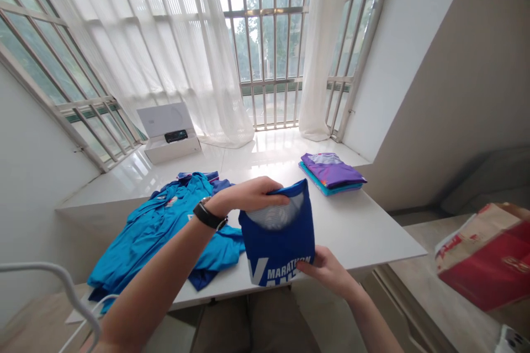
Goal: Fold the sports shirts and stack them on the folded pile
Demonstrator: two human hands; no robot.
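Note:
A folded dark blue shirt (277,240) with white "MARATHON" lettering is held upright over the near edge of the white table (364,226). My left hand (248,194), with a black watch at the wrist, is closed on the shirt's top edge by the collar. My right hand (327,270) pinches its lower right corner. To the left on the table lies a loose heap of light blue shirts (161,226).
A folded stack with a purple shirt on top (331,172) lies at the table's far right. An open white box (169,133) sits on the window ledge. A white hanger (62,287) is at lower left, a red and brown bag (488,259) at right.

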